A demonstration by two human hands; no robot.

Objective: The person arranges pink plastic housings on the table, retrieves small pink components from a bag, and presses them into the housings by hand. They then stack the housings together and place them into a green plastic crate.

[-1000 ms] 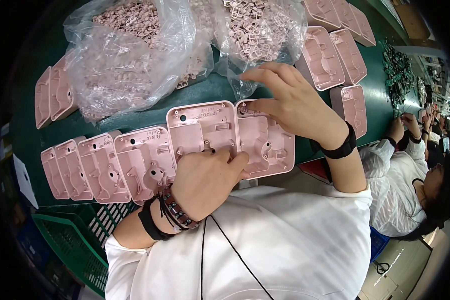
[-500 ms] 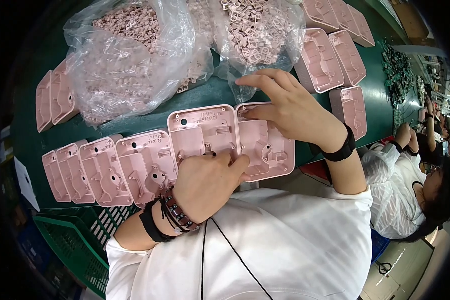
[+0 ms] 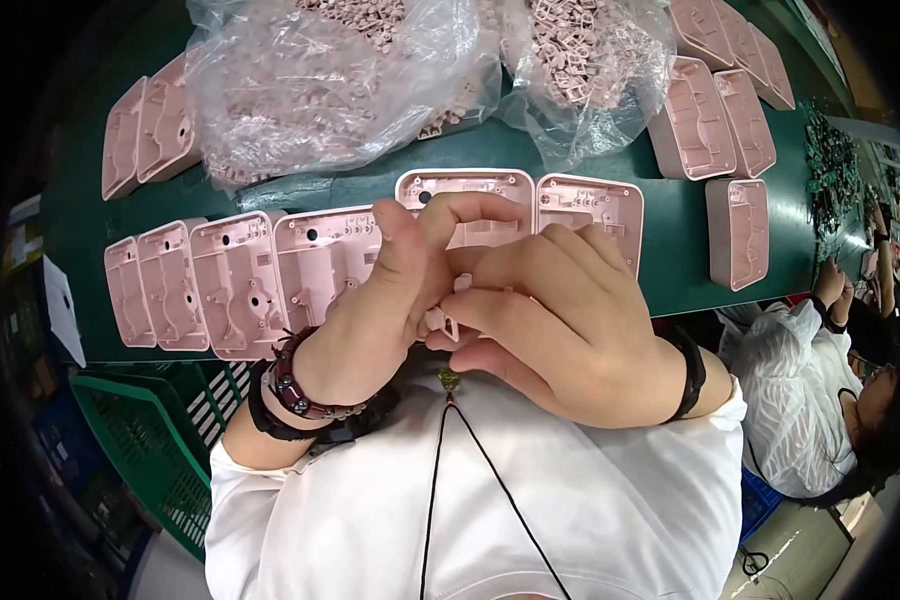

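Observation:
Just in front of my chest, my two hands meet over several small pink plastic parts [image 3: 438, 321]. My left hand [image 3: 395, 275] has its thumb and index finger spread apart, while its other fingers curl around the parts in the palm. Reaching in from the right, my right hand [image 3: 570, 325] has its fingertips closed on one of these parts, partly hidden by the fingers. Behind the hands stand two open pink plastic housings, a left one [image 3: 480, 184] and a right one [image 3: 602, 203], their lower portions covered by my hands.
More pink housings [image 3: 232, 285] stand in a row to the left, and others [image 3: 695, 120] at the back right. Clear bags [image 3: 320, 110] of small pink parts lie on the green table [image 3: 510, 150]. A green crate [image 3: 140, 440] is at lower left. A co-worker [image 3: 790, 390] sits at right.
Both hands have left the two housings and come together near my chest, with small pink parts now showing between them. The view has shifted, so the table appears higher and further right.

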